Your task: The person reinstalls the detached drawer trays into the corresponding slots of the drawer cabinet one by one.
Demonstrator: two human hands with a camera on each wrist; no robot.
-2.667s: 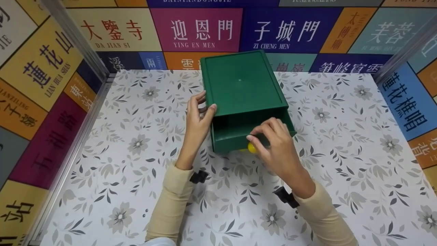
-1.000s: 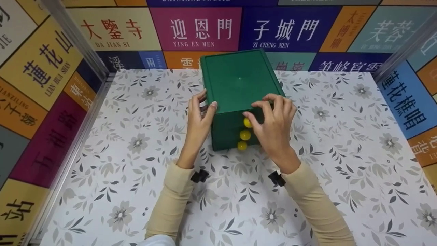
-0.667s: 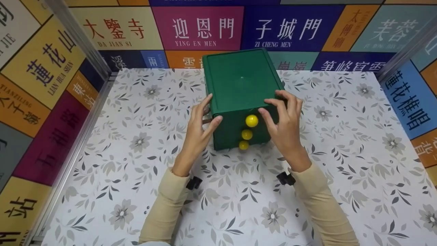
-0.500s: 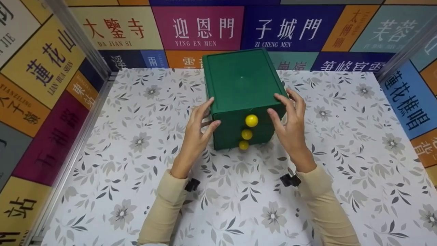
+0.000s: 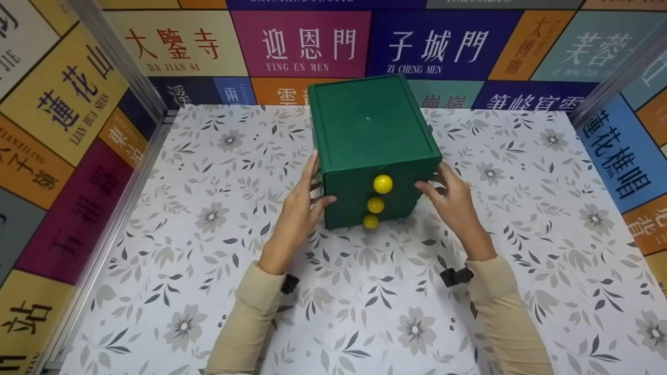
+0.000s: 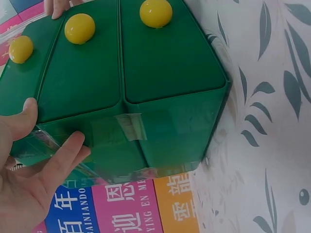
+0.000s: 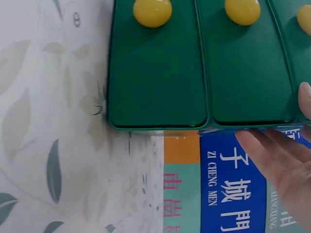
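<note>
A green plastic drawer box [image 5: 370,122] stands at the back middle of the table. Its front bears three stacked drawers, all pushed in, each with a round yellow knob [image 5: 383,184]. My left hand [image 5: 298,213] grips the box's left front corner, thumb on the front and fingers along the side. At the right front corner my right hand [image 5: 453,200] holds the box the same way, its thumb on the front face. In the left wrist view clear tape [image 6: 131,127] crosses a seam on the box's side. The drawers' insides are hidden.
The box rests on a white table [image 5: 208,291] printed with grey leaves and flowers. Behind it rises a wall [image 5: 302,44] of coloured panels with lettering. Similar panels [image 5: 57,114] stand at the left and right.
The top drawer, pulled out before, has been pushed in. My right hand has left its knob and moved to the box's right side. My left hand has slid slightly lower.
</note>
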